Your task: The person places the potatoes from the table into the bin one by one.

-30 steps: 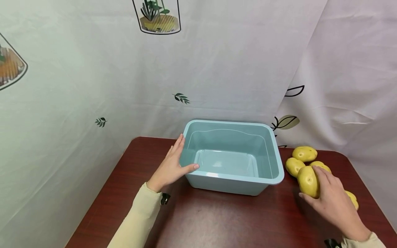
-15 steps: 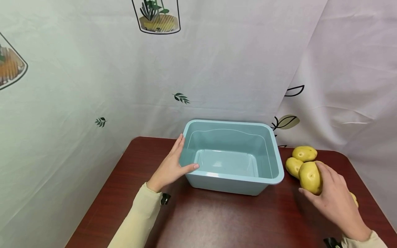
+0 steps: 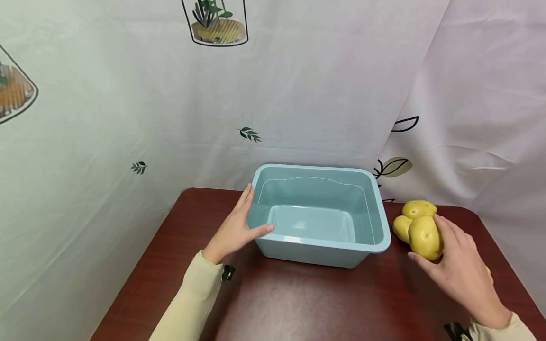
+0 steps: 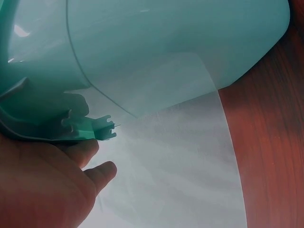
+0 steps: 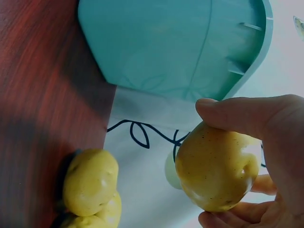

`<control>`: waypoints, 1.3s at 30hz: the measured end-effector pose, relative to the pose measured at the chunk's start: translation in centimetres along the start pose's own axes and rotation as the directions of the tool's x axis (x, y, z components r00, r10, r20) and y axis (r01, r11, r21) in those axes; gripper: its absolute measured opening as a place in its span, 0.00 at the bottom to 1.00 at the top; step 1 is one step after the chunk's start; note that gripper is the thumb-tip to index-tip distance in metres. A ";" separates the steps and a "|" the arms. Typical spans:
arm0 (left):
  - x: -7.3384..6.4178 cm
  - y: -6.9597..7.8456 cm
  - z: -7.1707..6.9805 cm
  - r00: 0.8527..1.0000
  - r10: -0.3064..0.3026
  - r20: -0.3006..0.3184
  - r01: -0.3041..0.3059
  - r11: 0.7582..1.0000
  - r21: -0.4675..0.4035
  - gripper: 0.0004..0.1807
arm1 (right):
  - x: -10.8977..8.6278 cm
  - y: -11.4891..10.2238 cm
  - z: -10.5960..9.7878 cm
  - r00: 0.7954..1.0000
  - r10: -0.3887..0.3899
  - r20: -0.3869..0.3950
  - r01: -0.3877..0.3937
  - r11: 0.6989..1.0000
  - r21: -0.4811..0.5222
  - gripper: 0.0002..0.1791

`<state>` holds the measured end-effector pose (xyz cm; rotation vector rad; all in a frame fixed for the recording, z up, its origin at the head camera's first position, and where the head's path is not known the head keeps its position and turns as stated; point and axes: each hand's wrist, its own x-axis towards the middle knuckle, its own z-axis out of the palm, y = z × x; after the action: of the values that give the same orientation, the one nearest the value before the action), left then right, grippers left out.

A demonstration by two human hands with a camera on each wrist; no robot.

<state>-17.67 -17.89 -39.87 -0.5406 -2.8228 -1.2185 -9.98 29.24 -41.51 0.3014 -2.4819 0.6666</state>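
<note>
My right hand (image 3: 462,265) grips a yellow potato (image 3: 425,238), thumb on its near side and fingers round the far side. In the right wrist view this potato (image 5: 216,168) is held up in front of the backdrop, apart from the other potatoes (image 5: 90,181). My left hand (image 3: 234,227) rests at the near left corner of a light blue plastic tub (image 3: 315,244), its fingers straight along the left rim and its thumb over the front rim. The tub's visible floor has nothing on it. In the left wrist view the fingers (image 4: 102,175) lie just under the rim.
Close behind the held potato lie two more, a far potato (image 3: 419,209) and a left potato (image 3: 401,228). Another potato (image 3: 490,274) is mostly hidden by my right hand. A white patterned cloth (image 3: 320,94) hangs behind the dark red wooden table (image 3: 298,303).
My right hand has risen slightly with the potato, which now covers a potato seen behind it earlier. My left hand and the tub have stayed in place.
</note>
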 end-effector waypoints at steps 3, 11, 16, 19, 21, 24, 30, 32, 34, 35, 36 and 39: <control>0.0 0.0 0.0 1.000 0.002 -0.002 -0.002 1.000 0.006 0.62 | 0.2 -0.2 -0.2 1.000 0.021 0.001 -0.021 1.000 -0.002 0.56; 0.0 0.2 -0.1 1.000 0.000 -0.004 0.000 1.000 0.001 0.61 | 0.8 -0.7 -0.3 1.000 0.014 -0.019 -0.014 1.000 0.017 0.57; -0.1 0.2 -0.2 1.000 -0.006 -0.002 0.006 1.000 -0.004 0.62 | 1.1 -1.1 -0.3 0.999 0.015 -0.030 -0.014 0.999 0.030 0.58; -0.1 0.2 -0.2 1.000 -0.003 -0.004 0.003 1.000 -0.001 0.62 | 1.4 -1.5 -0.3 0.999 0.015 -0.030 -0.014 0.999 0.037 0.58; -0.1 0.2 -0.2 1.000 -0.001 -0.004 0.001 1.000 -0.004 0.61 | 1.5 -1.7 -0.2 0.999 0.017 -0.028 -0.016 0.999 0.038 0.58; -0.1 0.2 -0.1 1.000 -0.002 -0.005 0.002 1.000 -0.009 0.61 | 1.7 -2.1 -0.3 0.999 0.027 -0.026 -0.026 0.999 0.033 0.57; -0.1 0.1 -0.1 1.000 -0.005 -0.002 0.005 1.000 -0.007 0.61 | 2.0 -2.6 -0.3 0.999 0.043 -0.028 -0.042 0.998 0.039 0.56; -0.1 0.1 0.0 1.000 -0.005 -0.001 0.005 1.000 -0.010 0.61 | 2.1 -2.7 -0.3 0.998 0.045 -0.031 -0.044 0.998 0.039 0.56; -0.1 0.1 0.0 1.000 -0.006 -0.001 0.006 1.000 -0.008 0.62 | 2.2 -2.8 -0.2 0.998 0.051 -0.032 -0.050 0.998 0.039 0.55; -0.1 0.1 0.0 1.000 -0.006 0.000 0.006 1.000 -0.009 0.62 | 2.2 -2.9 -0.2 0.998 0.053 -0.034 -0.052 0.998 0.037 0.56; -0.1 0.1 0.0 1.000 -0.006 0.000 0.006 1.000 -0.011 0.62 | 2.2 -2.9 -0.2 0.998 0.054 -0.035 -0.053 0.998 0.036 0.56; -0.1 0.1 0.0 1.000 -0.006 -0.001 0.006 1.000 -0.009 0.63 | 2.4 -3.1 -0.1 0.998 0.055 -0.042 -0.053 0.998 0.036 0.55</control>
<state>-17.59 -17.85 -39.82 -0.5320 -2.8219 -1.2331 -10.84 26.52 -38.84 0.2312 -2.4468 0.7315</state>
